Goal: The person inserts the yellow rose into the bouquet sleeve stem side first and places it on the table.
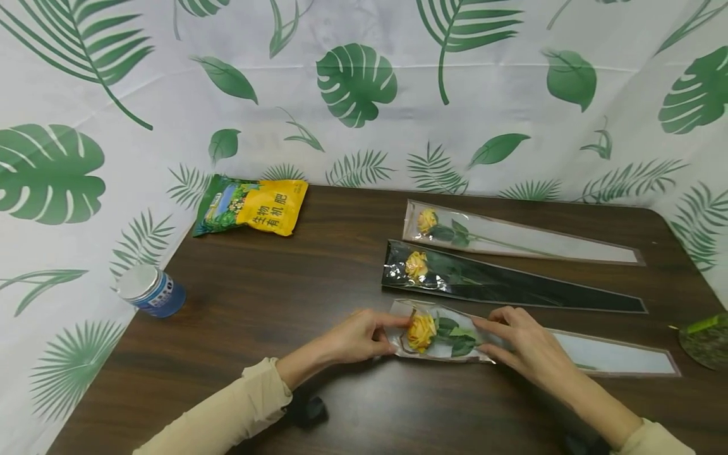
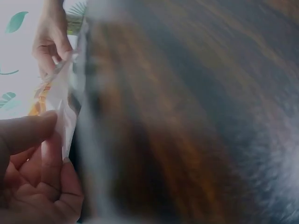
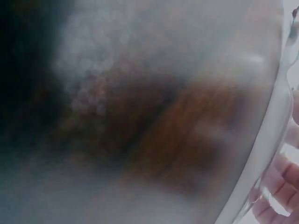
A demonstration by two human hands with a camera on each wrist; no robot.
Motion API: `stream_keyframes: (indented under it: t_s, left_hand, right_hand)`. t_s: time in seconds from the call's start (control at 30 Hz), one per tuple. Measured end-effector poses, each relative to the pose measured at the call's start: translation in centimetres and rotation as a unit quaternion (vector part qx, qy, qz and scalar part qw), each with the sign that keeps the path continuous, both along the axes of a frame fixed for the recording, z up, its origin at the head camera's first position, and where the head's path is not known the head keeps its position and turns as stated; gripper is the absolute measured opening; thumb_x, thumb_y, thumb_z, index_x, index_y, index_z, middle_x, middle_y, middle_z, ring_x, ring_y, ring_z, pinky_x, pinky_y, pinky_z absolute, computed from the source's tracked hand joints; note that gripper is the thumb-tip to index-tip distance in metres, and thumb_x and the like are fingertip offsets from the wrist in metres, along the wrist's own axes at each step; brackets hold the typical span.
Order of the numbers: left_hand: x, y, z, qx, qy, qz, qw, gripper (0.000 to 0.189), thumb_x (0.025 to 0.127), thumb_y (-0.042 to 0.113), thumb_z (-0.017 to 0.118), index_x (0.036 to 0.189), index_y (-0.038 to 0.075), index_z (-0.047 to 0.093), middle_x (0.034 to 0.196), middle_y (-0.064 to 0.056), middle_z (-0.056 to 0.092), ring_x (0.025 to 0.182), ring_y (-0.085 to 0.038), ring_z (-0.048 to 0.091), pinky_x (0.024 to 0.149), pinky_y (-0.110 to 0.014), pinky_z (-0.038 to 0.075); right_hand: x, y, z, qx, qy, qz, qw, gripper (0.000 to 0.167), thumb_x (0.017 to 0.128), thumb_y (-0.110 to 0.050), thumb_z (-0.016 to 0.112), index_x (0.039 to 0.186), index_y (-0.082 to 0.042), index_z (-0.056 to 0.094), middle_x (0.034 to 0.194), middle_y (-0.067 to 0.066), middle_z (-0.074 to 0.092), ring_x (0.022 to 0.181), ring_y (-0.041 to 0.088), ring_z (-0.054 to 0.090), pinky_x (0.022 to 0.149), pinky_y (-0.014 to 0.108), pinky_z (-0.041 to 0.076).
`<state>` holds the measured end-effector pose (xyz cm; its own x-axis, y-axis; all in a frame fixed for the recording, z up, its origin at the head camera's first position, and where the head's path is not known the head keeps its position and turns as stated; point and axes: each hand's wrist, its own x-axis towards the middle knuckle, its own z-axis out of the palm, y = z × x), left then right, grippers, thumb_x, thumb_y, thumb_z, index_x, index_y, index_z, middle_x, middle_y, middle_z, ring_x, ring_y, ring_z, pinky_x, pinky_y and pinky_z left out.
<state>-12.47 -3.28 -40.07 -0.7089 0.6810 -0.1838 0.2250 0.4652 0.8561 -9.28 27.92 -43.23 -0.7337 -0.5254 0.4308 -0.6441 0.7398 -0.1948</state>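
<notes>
A yellow rose (image 1: 421,333) with green leaves lies inside a clear and white flower sleeve (image 1: 617,354), the nearest of the sleeves on the table. My left hand (image 1: 355,336) pinches the wide end of this sleeve beside the bloom, thumb and fingers on the film, as the left wrist view shows the plastic (image 2: 67,123) between them. Lower along the stem, just past the leaves, my right hand (image 1: 526,344) holds the sleeve by its two long edges. In the right wrist view the pale film edge (image 3: 254,161) curves past some fingers, with the rest blurred.
Behind lie a black sleeve (image 1: 512,287) and a white sleeve (image 1: 546,240), each with a yellow rose. A yellow-green fertilizer bag (image 1: 253,205) lies at the back left. A blue can (image 1: 153,292) stands at the left edge, a green item (image 1: 708,341) at the right.
</notes>
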Motion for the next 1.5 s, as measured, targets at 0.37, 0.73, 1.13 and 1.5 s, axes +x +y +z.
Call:
stream_keyframes:
  t_s: [0.37, 0.73, 1.13, 1.5]
  left_hand:
    - [0.1, -0.2, -0.9, -0.017, 0.032, 0.011, 0.9993, 0.050, 0.079, -0.002, 0.070, 0.127, 0.004, 0.058, 0.087, -0.009, 0.070, 0.064, -0.003, 0.055, 0.061, -0.017, 0.046]
    - [0.9, -0.3, -0.5, 0.023, 0.041, 0.061, 0.9970, 0.007, 0.082, 0.017, 0.073, 0.082, 0.010, 0.070, 0.082, 0.001, 0.071, 0.066, 0.000, 0.056, 0.062, -0.018, 0.045]
    - [0.7, -0.6, -0.7, 0.013, -0.001, 0.073, 0.9973, 0.012, 0.086, 0.022, 0.068, 0.087, 0.010, 0.069, 0.087, 0.000, 0.071, 0.073, -0.002, 0.060, 0.067, -0.018, 0.048]
    - [0.7, 1.0, -0.5, 0.197, -0.143, 0.133, 0.9607, 0.020, 0.091, 0.005, 0.059, 0.098, -0.013, 0.059, 0.097, -0.027, 0.066, 0.081, -0.014, 0.067, 0.080, -0.033, 0.055]
  right_hand:
    - [-0.1, 1.1, 0.0, 0.039, -0.026, 0.027, 0.9985, 0.069, 0.065, -0.043, 0.081, 0.121, -0.007, 0.064, 0.105, 0.007, 0.057, 0.090, 0.022, 0.053, 0.067, 0.039, 0.046]
    - [0.1, 1.5, -0.3, 0.056, -0.020, 0.018, 0.9981, 0.068, 0.067, -0.045, 0.079, 0.120, -0.005, 0.064, 0.106, 0.012, 0.056, 0.087, 0.024, 0.052, 0.062, 0.037, 0.044]
    - [0.2, 1.3, -0.2, 0.059, -0.037, 0.006, 0.9976, 0.070, 0.063, -0.037, 0.083, 0.122, -0.004, 0.063, 0.105, 0.013, 0.055, 0.087, 0.025, 0.051, 0.063, 0.038, 0.044]
    - [-0.1, 1.9, -0.4, 0.040, -0.019, 0.023, 0.9987, 0.070, 0.068, -0.047, 0.077, 0.118, 0.000, 0.064, 0.104, 0.012, 0.055, 0.086, 0.022, 0.050, 0.067, 0.038, 0.044]
